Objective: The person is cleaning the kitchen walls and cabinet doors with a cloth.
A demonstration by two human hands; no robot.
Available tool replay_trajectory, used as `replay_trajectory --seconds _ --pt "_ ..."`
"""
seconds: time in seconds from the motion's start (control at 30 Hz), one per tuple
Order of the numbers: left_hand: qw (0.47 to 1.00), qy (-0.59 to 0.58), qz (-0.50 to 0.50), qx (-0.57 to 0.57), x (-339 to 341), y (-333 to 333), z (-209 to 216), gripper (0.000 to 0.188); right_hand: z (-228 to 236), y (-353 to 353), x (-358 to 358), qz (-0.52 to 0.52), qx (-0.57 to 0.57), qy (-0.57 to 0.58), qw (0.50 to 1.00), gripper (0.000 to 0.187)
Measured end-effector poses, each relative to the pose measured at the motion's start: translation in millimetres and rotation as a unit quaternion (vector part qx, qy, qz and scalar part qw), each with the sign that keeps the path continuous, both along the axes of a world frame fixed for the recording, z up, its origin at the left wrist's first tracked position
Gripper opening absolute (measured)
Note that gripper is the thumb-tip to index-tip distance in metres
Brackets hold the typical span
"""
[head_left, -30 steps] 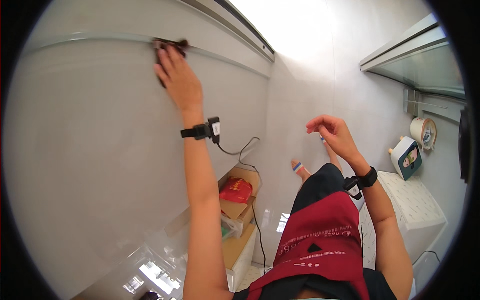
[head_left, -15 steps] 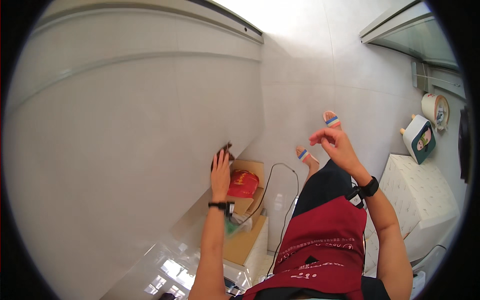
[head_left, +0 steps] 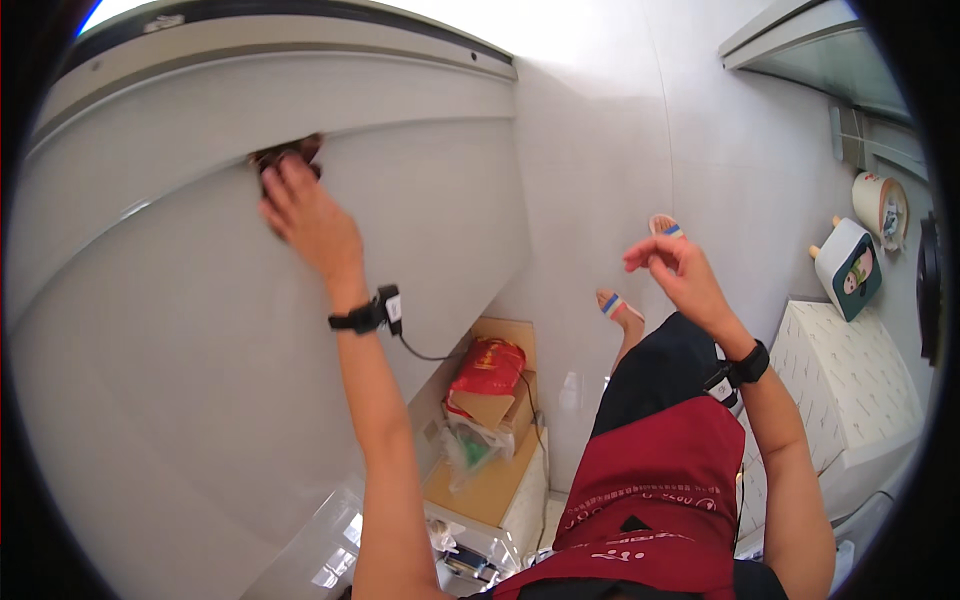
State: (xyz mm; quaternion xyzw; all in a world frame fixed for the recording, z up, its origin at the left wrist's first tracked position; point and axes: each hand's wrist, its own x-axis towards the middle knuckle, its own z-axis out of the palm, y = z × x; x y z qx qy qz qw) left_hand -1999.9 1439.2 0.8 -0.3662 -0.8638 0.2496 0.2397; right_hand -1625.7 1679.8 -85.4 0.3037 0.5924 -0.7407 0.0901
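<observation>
My left hand [head_left: 312,222] presses a dark brown cloth [head_left: 288,155] against a wide pale grey panel [head_left: 420,220]. The cloth lies at the curved seam that runs across the panel, and part of it is hidden under my fingers. My right hand [head_left: 685,280] hangs in the air over my feet, holding nothing. Its fingers are loosely bent, with the thumb apart from them. Both wrists carry black bands, and a cable [head_left: 425,355] trails from the left one.
Below the panel, an open cardboard box [head_left: 510,330] holds a red package [head_left: 488,368] beside a clear plastic bag [head_left: 465,455]. At right stand a patterned white box [head_left: 840,370], a small stool [head_left: 848,270] and a round container [head_left: 880,210]. A glass-panelled frame [head_left: 830,60] is at the upper right.
My left hand has slid with the brown cloth up and to the left across the panel, from near the cardboard box to the seam. My right hand has barely moved.
</observation>
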Motion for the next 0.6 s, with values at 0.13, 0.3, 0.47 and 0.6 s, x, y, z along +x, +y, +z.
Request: replay_trajectory --seconds 0.13,0.3,0.47,0.6 --pt "0.983 -0.179 -0.048 0.003 -4.0 -17.7 -124.4 0.052 -26.1 8.6 -1.1 -0.013 0.003 0.001 1.000 0.031" --pt "0.952 -0.203 -0.064 -0.219 64.8 -81.7 -214.2 0.045 -54.1 -3.3 6.1 -0.062 -0.059 0.003 0.996 0.028" --pt "0.897 -0.317 -0.030 -0.307 177.8 -177.4 -201.4 0.046 -54.5 -18.4 26.1 -0.058 -0.070 -0.017 0.996 0.027" --pt "0.880 -0.348 -0.015 -0.323 230.7 -221.6 -122.2 0.047 -44.2 -23.1 35.0 -0.040 -0.083 -0.025 0.995 0.027"
